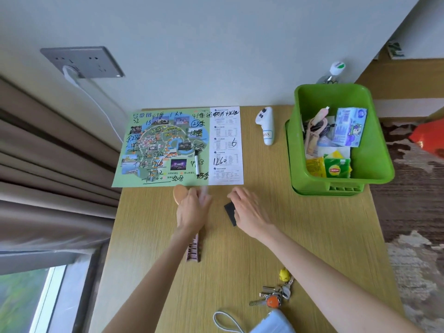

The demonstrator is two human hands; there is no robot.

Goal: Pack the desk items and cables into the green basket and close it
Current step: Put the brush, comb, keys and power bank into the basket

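Mid-frame, the left hand (pixel 192 207) covers most of a wooden brush (pixel 180 193), grip blurry, can't tell. The right hand (pixel 247 210) grasps a half-hidden black card (pixel 230 212). Upper right, the green basket (pixel 374 150) sits open with tea packets (pixel 335 168) inside.

One green basket (pixel 374 150) is seen at the surface's (pixel 312 236) far right corner. One map sheet (pixel 165 145), one marker (pixel 197 163), one white controller (pixel 266 124), one comb (pixel 194 251), one black card (pixel 231 212), one key bunch (pixel 276 293) and two hands (pixel 192 210) (pixel 249 212) are counted. Two Lipton packets (pixel 336 168) are counted inside the basket.
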